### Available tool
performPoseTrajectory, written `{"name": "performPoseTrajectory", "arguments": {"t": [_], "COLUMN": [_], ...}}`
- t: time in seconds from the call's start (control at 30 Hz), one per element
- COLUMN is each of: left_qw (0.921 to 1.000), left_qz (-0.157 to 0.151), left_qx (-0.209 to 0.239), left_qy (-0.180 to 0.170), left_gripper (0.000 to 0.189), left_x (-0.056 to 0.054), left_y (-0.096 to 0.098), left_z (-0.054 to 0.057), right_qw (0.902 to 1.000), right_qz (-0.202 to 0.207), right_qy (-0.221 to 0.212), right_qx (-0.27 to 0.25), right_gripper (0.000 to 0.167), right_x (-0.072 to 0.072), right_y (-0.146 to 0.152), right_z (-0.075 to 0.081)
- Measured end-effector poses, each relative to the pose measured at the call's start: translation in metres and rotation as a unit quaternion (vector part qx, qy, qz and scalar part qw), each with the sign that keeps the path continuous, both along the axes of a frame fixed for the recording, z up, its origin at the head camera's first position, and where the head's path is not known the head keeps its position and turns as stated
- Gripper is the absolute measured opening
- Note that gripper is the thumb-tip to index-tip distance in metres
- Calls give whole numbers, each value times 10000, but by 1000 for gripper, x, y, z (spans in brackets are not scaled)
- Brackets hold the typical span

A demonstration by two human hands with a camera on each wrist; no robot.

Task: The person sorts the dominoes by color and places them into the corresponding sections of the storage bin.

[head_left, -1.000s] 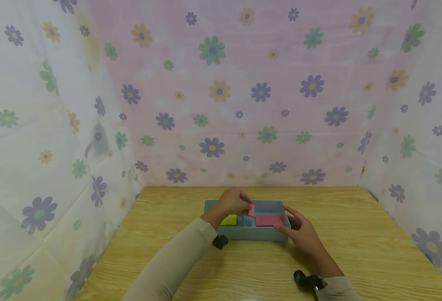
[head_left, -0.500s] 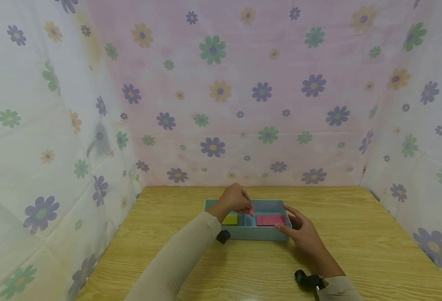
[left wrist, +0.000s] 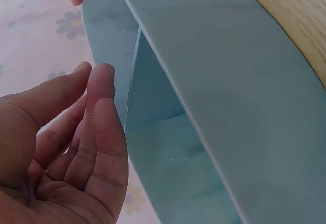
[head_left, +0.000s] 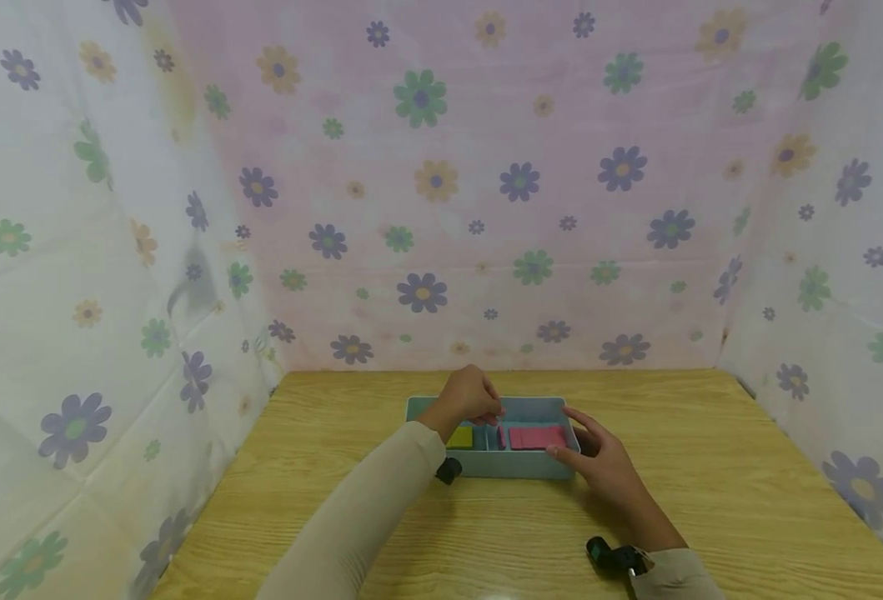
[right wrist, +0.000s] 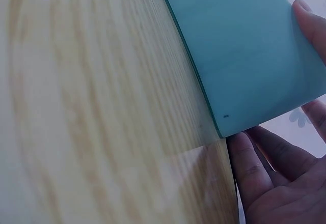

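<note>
A light blue divided storage box [head_left: 501, 465] lies lengthwise on the table. My left hand [head_left: 467, 396] hovers over its middle, thumb and fingertips close together; nothing shows between them in the left wrist view. Just below those fingertips a small pink piece, like a sticky-note pad [head_left: 500, 437], stands on edge beside the divider [left wrist: 153, 81]. More pink pads [head_left: 536, 437] lie flat in the right compartment. The left compartment holds yellow pads [head_left: 460, 437], partly behind my left wrist. My right hand [head_left: 608, 467] grips the box's right end, thumb at the front wall and fingers round the far side.
The wooden table [head_left: 516, 542] surrounds the box on every side. A flowered cloth [head_left: 471, 233] hangs behind it and along both sides. Dark wrist cameras sit below my left wrist and at my right cuff [head_left: 612, 557].
The pink pad pinched in my left fingers has gone down into the box beside the divider and is let go. My right hand keeps its place on the box.
</note>
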State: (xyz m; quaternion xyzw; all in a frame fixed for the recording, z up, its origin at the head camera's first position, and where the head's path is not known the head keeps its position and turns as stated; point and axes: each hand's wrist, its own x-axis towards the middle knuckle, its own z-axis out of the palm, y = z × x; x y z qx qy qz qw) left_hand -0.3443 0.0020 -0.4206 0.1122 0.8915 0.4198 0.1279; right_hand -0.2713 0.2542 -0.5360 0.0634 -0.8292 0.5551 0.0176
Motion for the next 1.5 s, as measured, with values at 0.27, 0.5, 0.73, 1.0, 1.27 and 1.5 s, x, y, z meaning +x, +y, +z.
{"name": "performPoseTrajectory", "arguments": {"t": [0.27,0.5,0.73,1.0,1.27,1.5], "left_qw": [9999,9951,9907,9793,9824,9828], "left_qz": [-48,-54,234,-46,-87,-153], "left_qx": [-101,453,567,994,582,561], "left_qy": [-127,-876,-1219,-1762,-1771,-1751], "left_gripper": [17,44,66,73,71,69], "left_x": [-1,5,10,21,30,33], "left_y": [3,9,16,32,41,41], "left_z": [1,8,9,5,-3,-5], "right_qw": [9999,9998,9999,9999,9999,9999], "right_qz": [73,112,73,96,51,74], "right_qy": [46,116,95,106,127,90], "right_qx": [-63,-146,-84,-63,10,50], "right_gripper": [80,78,78,78,77,77], "right_x": [1,3,4,2,2,2], "right_y": [1,1,1,2,2,1], "right_z": [-1,0,1,1,1,2]}}
